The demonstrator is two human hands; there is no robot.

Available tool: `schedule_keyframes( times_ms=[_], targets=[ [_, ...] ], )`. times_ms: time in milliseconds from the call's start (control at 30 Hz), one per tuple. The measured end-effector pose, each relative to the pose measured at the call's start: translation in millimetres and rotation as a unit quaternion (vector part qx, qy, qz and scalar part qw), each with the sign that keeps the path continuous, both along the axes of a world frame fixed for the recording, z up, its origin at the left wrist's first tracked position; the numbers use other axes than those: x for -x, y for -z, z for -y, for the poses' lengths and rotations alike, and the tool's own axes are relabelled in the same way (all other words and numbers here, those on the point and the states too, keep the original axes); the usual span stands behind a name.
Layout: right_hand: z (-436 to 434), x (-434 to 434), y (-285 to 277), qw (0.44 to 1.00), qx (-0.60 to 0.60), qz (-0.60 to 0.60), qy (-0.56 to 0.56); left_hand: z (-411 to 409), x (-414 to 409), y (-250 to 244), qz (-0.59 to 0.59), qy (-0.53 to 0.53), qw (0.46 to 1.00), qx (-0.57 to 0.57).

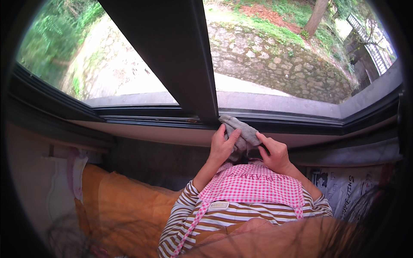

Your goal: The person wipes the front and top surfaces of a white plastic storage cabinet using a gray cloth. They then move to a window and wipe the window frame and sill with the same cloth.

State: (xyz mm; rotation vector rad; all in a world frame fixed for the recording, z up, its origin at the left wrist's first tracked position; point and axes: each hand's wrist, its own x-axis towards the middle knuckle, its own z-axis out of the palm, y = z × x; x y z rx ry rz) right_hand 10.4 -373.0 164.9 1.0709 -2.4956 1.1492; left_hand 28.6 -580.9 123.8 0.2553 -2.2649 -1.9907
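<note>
A grey cloth (243, 129), bunched and folded, is between my two hands in front of my chest. My left hand (223, 143) grips its near-left part, thumb lying on top. On the other side my right hand (274, 151) pinches the cloth's right edge between thumb and fingers. The cloth's far end meets the dark window frame (206, 106) at the foot of the upright post. To the left of it runs the sliding window's track (151, 120), with a small brownish bit lying in it.
Beyond the window stand a stone retaining wall (271, 61) and greenery. A pale sill wall (155, 135) lies under the frame. Orange fabric (129, 190) covers something at my left. Printed fabric (342, 190) with writing is at my right. I wear a pink checked apron (251, 187).
</note>
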Motion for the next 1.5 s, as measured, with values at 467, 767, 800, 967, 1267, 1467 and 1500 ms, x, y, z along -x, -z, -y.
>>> schedule_keyframes(
  times_ms=[467,767,800,967,1267,1467,1500],
  targets=[
    [3.5,-7.2,15.9,0.979,0.062,0.189,-0.042,-6.5,-2.3,15.1,0.005,0.021,0.982,-0.188],
    [20.2,-3.2,-6.3,0.978,-0.011,0.209,-0.018,10.7,0.6,14.8,0.052,0.025,0.982,-0.178],
    [19.8,-3.9,-11.1,0.974,-0.010,0.227,-0.020,11.3,-0.6,14.8,0.051,0.026,0.981,-0.184],
    [1.7,-1.2,-36.7,0.943,0.017,0.328,-0.059,6.4,-18.6,4.0,0.011,0.052,0.993,-0.103],
    [15.3,-3.8,-18.3,0.969,-0.078,0.232,-0.019,18.1,-4.5,21.6,0.036,0.037,0.997,-0.048],
    [-20.4,-2.3,-24.1,0.926,0.003,0.375,-0.037,4.4,-19.0,12.7,0.002,0.070,0.994,-0.078],
    [-23.2,-4.5,-16.4,0.963,-0.026,0.267,0.012,2.8,-19.0,10.3,-0.009,0.066,0.992,-0.108]
  ],
)
